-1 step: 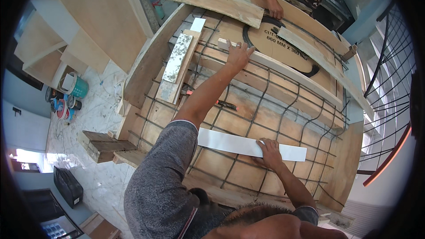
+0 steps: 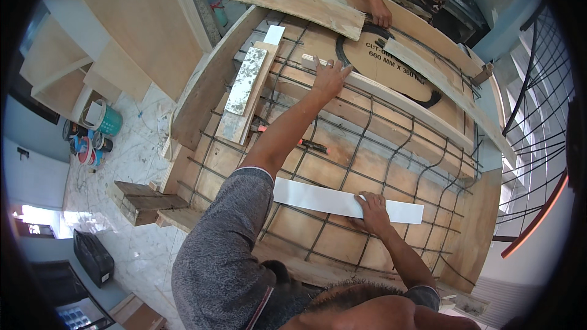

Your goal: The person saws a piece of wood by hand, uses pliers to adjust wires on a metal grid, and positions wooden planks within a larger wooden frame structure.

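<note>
My left hand [image 2: 332, 79] reaches across a grid of steel rebar [image 2: 347, 174], its fingers closed over a long wooden batten [image 2: 397, 95] near the left end. Closer to me, my right hand [image 2: 373, 212] grips a flat white strip [image 2: 318, 198] by its right half. That strip lies across the bars, and my left sleeve covers its left end. Between my arms a black tool with orange-red parts [image 2: 315, 146] lies under the grid; its kind is unclear. Left of my left hand, a speckled white board [image 2: 246, 80] rests on a wooden plank [image 2: 231, 127].
Plywood form walls [image 2: 208, 79] surround the grid. A loose board [image 2: 299, 3] spans the far left corner. Printed brown cardboard [image 2: 367, 67] lies beyond the batten. A co-worker's hand [image 2: 381, 13] rests at the far edge. Buckets [image 2: 109, 120] stand on the tiled floor at left.
</note>
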A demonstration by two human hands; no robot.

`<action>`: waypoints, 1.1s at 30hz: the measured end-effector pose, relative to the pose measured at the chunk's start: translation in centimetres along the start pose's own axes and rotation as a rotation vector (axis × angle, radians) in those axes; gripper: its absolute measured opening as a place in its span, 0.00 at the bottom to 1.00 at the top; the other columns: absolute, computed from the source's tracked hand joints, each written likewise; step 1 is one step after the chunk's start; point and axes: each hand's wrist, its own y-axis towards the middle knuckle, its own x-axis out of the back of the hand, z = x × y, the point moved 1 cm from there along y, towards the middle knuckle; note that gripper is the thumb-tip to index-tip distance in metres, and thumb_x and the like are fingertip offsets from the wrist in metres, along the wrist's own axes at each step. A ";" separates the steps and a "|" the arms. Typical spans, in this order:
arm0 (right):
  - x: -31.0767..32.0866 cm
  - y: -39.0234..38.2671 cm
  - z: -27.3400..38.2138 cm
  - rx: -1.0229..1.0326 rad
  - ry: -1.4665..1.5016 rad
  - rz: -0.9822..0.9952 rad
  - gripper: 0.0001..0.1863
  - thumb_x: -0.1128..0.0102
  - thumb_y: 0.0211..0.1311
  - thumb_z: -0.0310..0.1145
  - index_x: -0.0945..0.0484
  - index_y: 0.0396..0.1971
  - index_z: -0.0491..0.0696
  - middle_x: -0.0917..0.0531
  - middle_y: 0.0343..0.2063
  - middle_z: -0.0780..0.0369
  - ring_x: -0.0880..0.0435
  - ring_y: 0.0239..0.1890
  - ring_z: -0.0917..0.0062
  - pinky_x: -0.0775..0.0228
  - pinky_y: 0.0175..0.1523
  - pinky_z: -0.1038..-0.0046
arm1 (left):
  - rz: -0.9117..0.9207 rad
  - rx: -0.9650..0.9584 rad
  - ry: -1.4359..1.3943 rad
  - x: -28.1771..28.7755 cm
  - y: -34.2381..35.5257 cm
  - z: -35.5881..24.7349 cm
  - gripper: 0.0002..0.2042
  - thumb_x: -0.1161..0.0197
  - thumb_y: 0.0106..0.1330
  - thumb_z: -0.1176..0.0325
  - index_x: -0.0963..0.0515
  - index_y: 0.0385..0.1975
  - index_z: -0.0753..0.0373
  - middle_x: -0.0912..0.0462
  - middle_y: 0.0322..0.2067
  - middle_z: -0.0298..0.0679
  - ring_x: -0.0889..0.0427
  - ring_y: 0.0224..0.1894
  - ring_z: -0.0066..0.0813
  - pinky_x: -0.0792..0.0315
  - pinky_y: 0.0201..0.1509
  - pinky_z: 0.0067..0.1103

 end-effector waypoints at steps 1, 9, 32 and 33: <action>0.0 0.1 0.0 0.001 -0.003 0.004 0.35 0.34 0.49 0.51 0.32 0.55 0.48 0.30 0.52 0.56 0.32 0.56 0.64 0.46 0.61 0.55 | -0.015 -0.019 -0.006 -0.1 0.1 0.3 0.24 0.44 0.60 0.70 0.32 0.58 0.43 0.28 0.47 0.38 0.31 0.58 0.42 0.59 0.61 0.67; 0.0 0.1 0.2 -0.027 -0.011 0.040 0.37 0.33 0.46 0.51 0.33 0.56 0.48 0.32 0.54 0.57 0.34 0.58 0.65 0.47 0.61 0.55 | 0.066 -0.061 0.005 0.7 1.9 1.8 0.28 0.41 0.58 0.70 0.34 0.61 0.41 0.27 0.48 0.37 0.31 0.57 0.38 0.57 0.61 0.67; -0.6 -1.2 -1.4 -0.052 0.002 0.079 0.37 0.36 0.51 0.52 0.35 0.60 0.52 0.32 0.57 0.56 0.34 0.59 0.63 0.48 0.64 0.57 | 0.096 -0.097 0.171 -1.7 1.8 2.6 0.32 0.42 0.61 0.64 0.42 0.66 0.36 0.28 0.50 0.38 0.28 0.56 0.43 0.44 0.56 0.64; -0.3 -1.3 -1.3 -0.056 0.005 0.057 0.37 0.37 0.51 0.53 0.35 0.60 0.52 0.32 0.56 0.56 0.34 0.59 0.63 0.47 0.63 0.57 | 0.061 -0.118 0.159 -1.3 1.7 2.7 0.32 0.43 0.62 0.66 0.43 0.66 0.36 0.28 0.48 0.37 0.29 0.54 0.41 0.46 0.56 0.66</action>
